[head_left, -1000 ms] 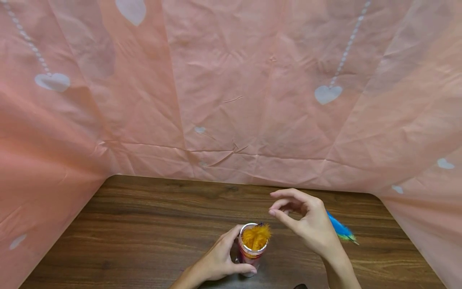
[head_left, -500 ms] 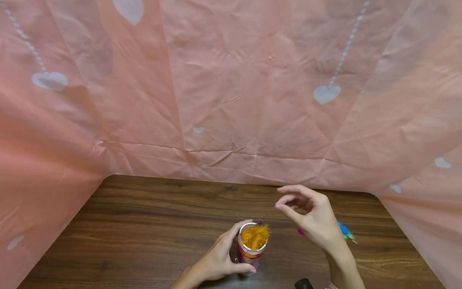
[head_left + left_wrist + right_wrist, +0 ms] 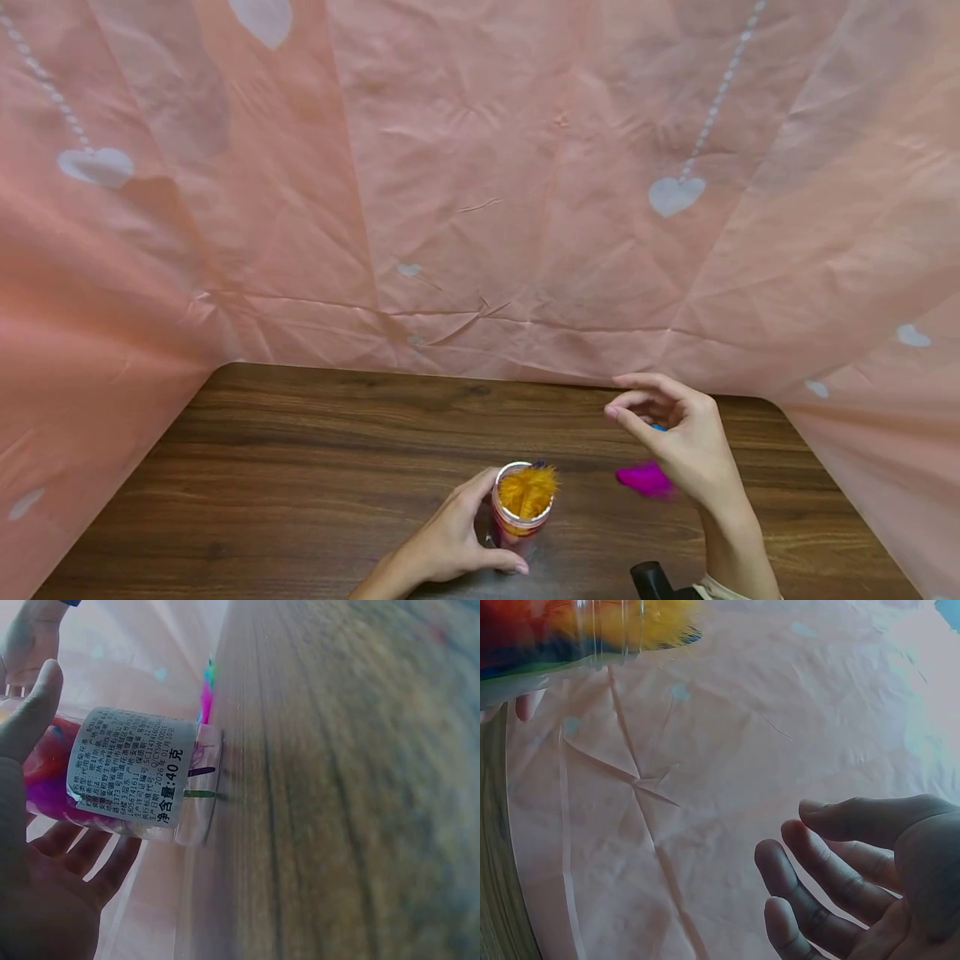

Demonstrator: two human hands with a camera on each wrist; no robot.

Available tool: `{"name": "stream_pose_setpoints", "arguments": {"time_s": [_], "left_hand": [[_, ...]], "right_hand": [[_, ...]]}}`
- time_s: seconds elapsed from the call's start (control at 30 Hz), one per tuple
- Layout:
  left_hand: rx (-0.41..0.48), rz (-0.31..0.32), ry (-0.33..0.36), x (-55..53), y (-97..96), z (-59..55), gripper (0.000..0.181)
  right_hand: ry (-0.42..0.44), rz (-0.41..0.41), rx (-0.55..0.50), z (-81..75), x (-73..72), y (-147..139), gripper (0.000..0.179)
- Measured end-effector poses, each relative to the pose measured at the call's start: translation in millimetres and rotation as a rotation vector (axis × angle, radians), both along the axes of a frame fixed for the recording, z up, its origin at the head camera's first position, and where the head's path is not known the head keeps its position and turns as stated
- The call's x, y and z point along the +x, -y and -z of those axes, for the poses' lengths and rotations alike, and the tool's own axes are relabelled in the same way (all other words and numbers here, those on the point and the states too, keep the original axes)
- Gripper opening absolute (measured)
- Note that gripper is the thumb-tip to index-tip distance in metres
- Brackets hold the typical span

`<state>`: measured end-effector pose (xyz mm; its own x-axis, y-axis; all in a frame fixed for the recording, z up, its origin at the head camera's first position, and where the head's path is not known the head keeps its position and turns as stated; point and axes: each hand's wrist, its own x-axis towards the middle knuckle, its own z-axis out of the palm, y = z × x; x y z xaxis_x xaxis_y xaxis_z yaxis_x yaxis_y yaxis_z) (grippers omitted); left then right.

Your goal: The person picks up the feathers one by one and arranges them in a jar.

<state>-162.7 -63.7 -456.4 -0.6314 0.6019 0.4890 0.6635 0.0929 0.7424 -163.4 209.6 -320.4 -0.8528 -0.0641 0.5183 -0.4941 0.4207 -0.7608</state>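
My left hand [image 3: 453, 537] grips a clear plastic jar [image 3: 514, 533], its fingers and thumb around the sides. Bright feathers fill the jar, and a fluffy orange feather [image 3: 528, 492] shows at the open mouth. In the left wrist view a white printed label [image 3: 127, 766] wraps the jar, whose base is at the wooden table. To the right, my right hand [image 3: 682, 437] hovers above the table with loosely bent fingers and nothing between them; the right wrist view shows thumb and fingers apart. Beneath it lies a magenta feather [image 3: 645, 481], partly covered by the hand.
A bit of blue feather [image 3: 658, 427] peeks out behind the right hand. Brown wooden table [image 3: 300, 467] lies under everything. A pink sheet with pale hearts [image 3: 480, 208] hangs behind and on both sides. A black object [image 3: 651, 579] sits beside the right wrist.
My right hand has moved right and slightly away from the jar, uncovering the magenta feather and covering most of the blue one. The left hand keeps its hold on the jar.
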Motion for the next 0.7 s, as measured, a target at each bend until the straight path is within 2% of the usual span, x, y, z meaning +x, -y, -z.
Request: {"name": "stream_pose_setpoints", "arguments": {"time_s": [0.1,0.2,0.37,0.57,0.63,0.7], "left_hand": [[0.003,0.000,0.017,0.4,-1.0,-0.8,0.093],[0.012,-0.028,0.033,1.6,-1.2,-2.3,0.097],[0.091,-0.076,0.077,5.6,-1.3,-6.4,0.095],[0.262,-0.027,0.204,7.5,-3.4,-8.9,0.086],[0.309,-0.003,0.217,7.2,-3.7,-8.4,0.083],[0.345,0.021,0.197,6.0,-4.0,-7.3,0.081]], "right_hand": [[-0.001,0.012,0.004,-0.3,-0.2,-3,0.027],[-0.004,0.045,0.017,0.4,-1.0,-10,0.026],[0.001,0.118,0.051,6.2,-4.5,-28,0.025],[0.070,0.170,0.048,18.7,-10.4,-53,0.025],[0.090,0.183,0.043,22.3,-12.8,-60,0.025],[0.102,0.192,0.033,25.0,-15.5,-65,0.024]]}}
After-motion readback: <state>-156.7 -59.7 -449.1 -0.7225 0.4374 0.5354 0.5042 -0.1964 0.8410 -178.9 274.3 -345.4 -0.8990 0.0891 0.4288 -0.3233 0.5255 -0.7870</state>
